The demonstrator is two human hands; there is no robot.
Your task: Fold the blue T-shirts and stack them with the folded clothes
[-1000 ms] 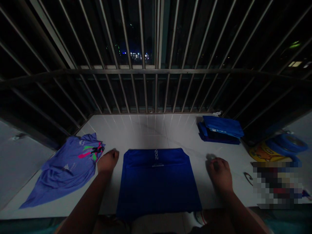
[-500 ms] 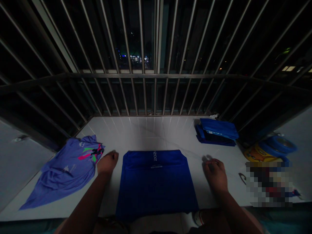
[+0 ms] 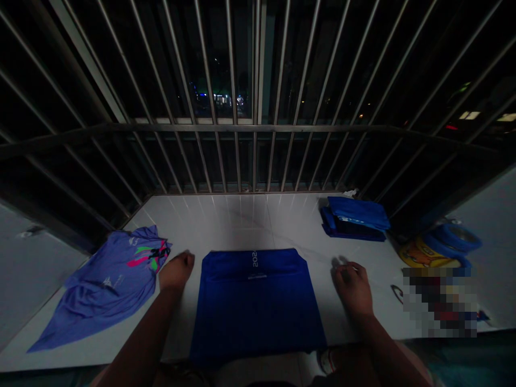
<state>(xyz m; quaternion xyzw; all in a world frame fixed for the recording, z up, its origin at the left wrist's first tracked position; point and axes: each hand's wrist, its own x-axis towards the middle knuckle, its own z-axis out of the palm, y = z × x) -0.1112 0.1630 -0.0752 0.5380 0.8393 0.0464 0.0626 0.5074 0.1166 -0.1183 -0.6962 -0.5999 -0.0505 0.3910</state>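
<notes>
A dark blue folded garment (image 3: 258,312) lies flat in front of me, its lower edge reaching the front edge of the ledge. White print, partly readable as "202", shows near its folded top. To its left, my left hand (image 3: 177,270) rests as a closed fist on the white surface, apart from the garment and close to a crumpled purple shirt (image 3: 100,285) with pink and green print. My right hand (image 3: 353,287) is on the other side, fingers curled in, also apart from the garment. I see nothing held in either hand.
White tiled ledge (image 3: 189,215) ends at metal window bars (image 3: 237,129). Folded blue garments (image 3: 358,217) are stacked at the back right. A yellow container with a blue top (image 3: 429,252) stands at the right wall, behind a pixelated patch. A dark loop (image 3: 397,293) lies beside it.
The view has shifted slightly, so things on the right appear a little further left. Both hands and the garments keep their places on the ledge.
</notes>
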